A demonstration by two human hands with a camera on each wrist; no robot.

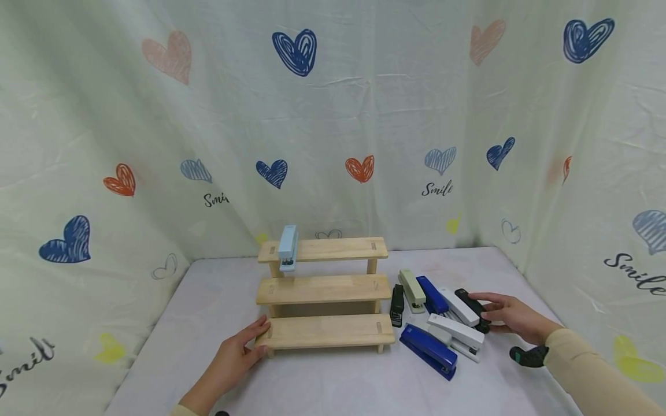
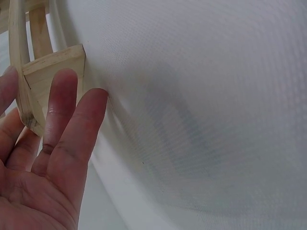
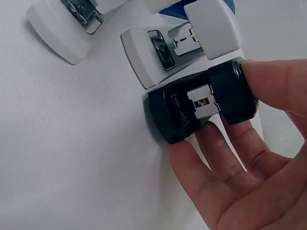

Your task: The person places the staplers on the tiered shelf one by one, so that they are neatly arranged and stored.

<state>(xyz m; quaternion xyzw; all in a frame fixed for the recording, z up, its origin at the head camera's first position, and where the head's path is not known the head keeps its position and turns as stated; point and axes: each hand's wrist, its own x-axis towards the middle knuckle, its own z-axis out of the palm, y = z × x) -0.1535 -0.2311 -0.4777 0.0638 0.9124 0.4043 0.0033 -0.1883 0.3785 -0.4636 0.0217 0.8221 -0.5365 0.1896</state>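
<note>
My right hand [image 1: 512, 316] holds a black stapler [image 3: 192, 100] at the right end of a group of staplers. In the right wrist view the thumb is on its upper arm and the fingers lie along its base, which is on the table. My left hand [image 1: 234, 355] grips the left end of the lowest board of a three-tier wooden shelf [image 1: 325, 333]; in the left wrist view some of its fingers [image 2: 79, 143] stand off the wood. On the top tier, at the left, sits a light blue stapler [image 1: 288, 248], its front overhanging the edge.
Right of the shelf lie a small black stapler [image 1: 397, 306], a pale green one [image 1: 412, 290], a blue one [image 1: 432, 295], white ones [image 1: 460, 306] and another blue one [image 1: 428, 351] in front. A heart-printed curtain [image 1: 333, 104] surrounds the white table [image 1: 333, 387].
</note>
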